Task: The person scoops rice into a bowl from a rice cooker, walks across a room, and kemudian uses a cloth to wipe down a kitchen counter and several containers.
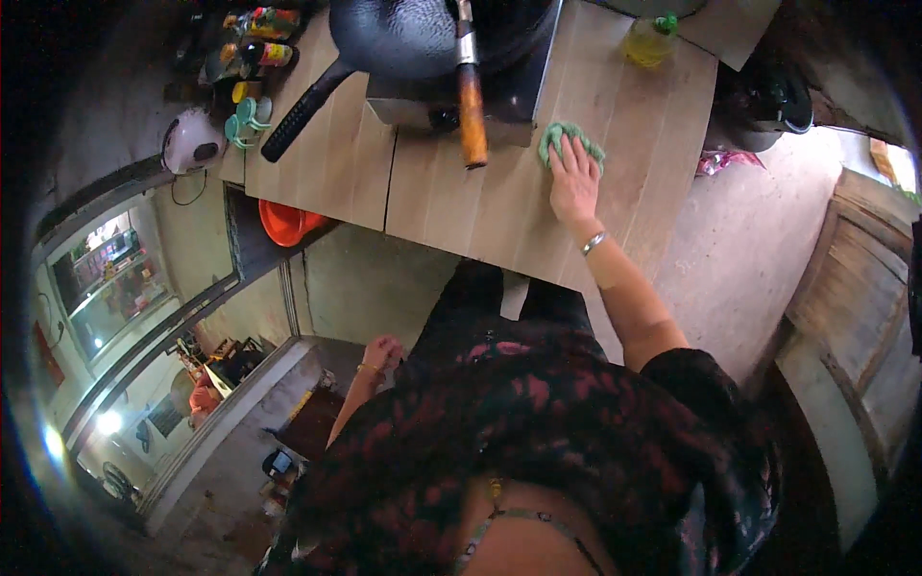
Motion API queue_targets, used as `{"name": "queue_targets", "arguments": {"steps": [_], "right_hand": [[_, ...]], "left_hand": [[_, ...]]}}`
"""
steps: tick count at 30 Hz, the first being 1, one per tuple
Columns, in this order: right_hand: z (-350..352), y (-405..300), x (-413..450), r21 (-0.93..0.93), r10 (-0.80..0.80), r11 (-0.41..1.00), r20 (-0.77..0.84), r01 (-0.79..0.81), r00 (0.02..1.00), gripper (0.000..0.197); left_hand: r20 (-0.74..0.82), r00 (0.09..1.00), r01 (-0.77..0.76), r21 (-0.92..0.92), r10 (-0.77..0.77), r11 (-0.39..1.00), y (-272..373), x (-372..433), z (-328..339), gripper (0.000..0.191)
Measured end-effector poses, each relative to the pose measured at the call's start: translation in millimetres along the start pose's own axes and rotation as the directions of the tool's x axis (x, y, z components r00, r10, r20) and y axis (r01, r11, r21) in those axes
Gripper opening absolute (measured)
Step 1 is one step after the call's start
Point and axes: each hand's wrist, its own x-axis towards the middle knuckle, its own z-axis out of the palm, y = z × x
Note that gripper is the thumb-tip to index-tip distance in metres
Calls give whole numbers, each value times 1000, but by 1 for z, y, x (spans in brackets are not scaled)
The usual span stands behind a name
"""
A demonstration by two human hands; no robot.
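My right hand (574, 189) lies over a crumpled green cloth (553, 137) and presses it on the wood-grain tabletop (461, 209). A metal bangle is on that wrist. The cloth sits just right of a dark cooktop (497, 135), on which rests a black wok (403, 43). Across the wok lies a utensil with a wooden handle (471, 119), its end jutting over the near side. My left hand (383, 354) hangs beside my body, below the table's front edge, its fingers loosely curled and nothing visible in them.
A bottle of yellow liquid (650, 47) stands at the back right. Sauce bottles (270, 55) and teal-lidded jars (247, 119) line the left side, near a pinkish-white appliance (193, 141). The wok's black handle (306, 111) points towards the front left. An orange basin (284, 222) sits below the tabletop.
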Motion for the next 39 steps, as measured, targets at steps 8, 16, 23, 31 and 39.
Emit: {"name": "queue_targets", "arguments": {"steps": [8, 16, 23, 31, 39], "right_hand": [[29, -97, -32, 8, 205, 979, 70, -206, 976, 51], [83, -229, -15, -10, 224, 974, 83, -224, 971, 53], [78, -270, -53, 67, -76, 996, 259, 60, 963, 51], [41, -121, -134, -386, 483, 814, 34, -434, 875, 52], [16, -39, -107, -130, 967, 241, -54, -962, 249, 61]], "left_hand": [[23, 996, -79, -149, 83, 986, -30, 65, -83, 21], [19, 1000, -16, -190, 20, 982, -21, 95, -189, 21], [-45, 999, -35, -114, 30, 993, -9, 98, -243, 20], [22, 994, -109, -79, 111, 991, -17, 110, -257, 18], [293, 956, 166, -479, -21, 862, -76, 119, -283, 21]]}}
